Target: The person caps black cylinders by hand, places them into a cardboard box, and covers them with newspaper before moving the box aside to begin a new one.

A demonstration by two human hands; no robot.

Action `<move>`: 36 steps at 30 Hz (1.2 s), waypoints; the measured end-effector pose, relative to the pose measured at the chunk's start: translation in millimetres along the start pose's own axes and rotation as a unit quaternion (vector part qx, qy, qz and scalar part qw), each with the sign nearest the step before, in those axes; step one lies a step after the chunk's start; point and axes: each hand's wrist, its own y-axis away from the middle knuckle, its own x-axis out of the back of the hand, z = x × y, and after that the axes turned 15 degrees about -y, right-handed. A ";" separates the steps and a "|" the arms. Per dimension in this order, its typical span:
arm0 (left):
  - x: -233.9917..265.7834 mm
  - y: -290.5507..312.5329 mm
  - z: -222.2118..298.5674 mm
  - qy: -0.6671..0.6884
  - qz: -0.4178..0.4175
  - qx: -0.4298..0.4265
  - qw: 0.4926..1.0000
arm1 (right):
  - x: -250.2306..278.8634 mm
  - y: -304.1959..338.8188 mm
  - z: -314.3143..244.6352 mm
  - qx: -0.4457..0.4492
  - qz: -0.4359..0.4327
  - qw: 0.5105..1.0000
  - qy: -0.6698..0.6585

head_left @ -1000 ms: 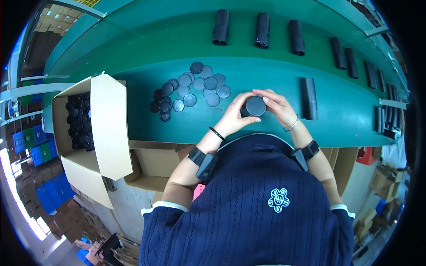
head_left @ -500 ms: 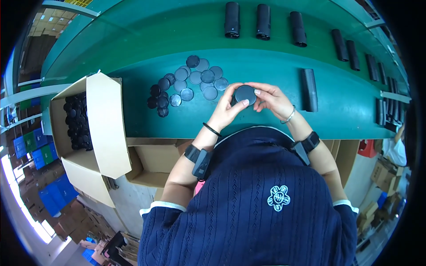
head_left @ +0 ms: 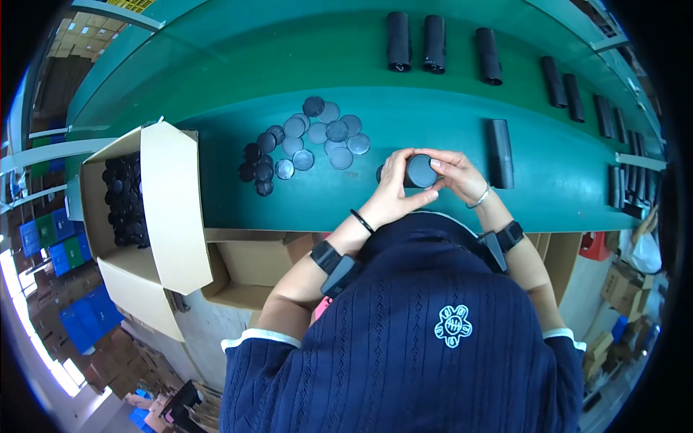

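A round dark-grey cap is held between my two hands, its flat face turned up. My left hand grips it from the left, thumb along the near side. On the right, the fingers and thumb of my right hand close on its edge. Another dark piece shows past my left fingers; whether it joins the cap is hidden. Several similar round caps lie loosely spread and overlapping to the left on the green table. A black ribbed tube lies just beyond my right hand.
An open cardboard box with many black caps stands at the left table edge. Several black tubes line the darker green strip along the far side. Another open carton sits below the near edge.
Both hands have shifted slightly right and nearer with the cap. A dark piece now shows left of my left fingers. In the far row, the leftmost tube sits closer to its neighbour.
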 end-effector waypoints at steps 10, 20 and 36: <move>0.0 4.5 -10.9 -0.060 -0.012 -0.053 0.997 | 19.4 24.2 -11.8 0.000 -0.063 0.990 0.125; 3.5 9.6 -18.8 -0.163 -0.073 -0.096 0.979 | 19.8 37.7 -1.3 -0.019 -0.123 0.977 0.172; 45.2 -75.3 -50.0 0.209 0.053 0.198 0.956 | 103.9 32.6 -25.1 0.213 0.280 0.834 0.426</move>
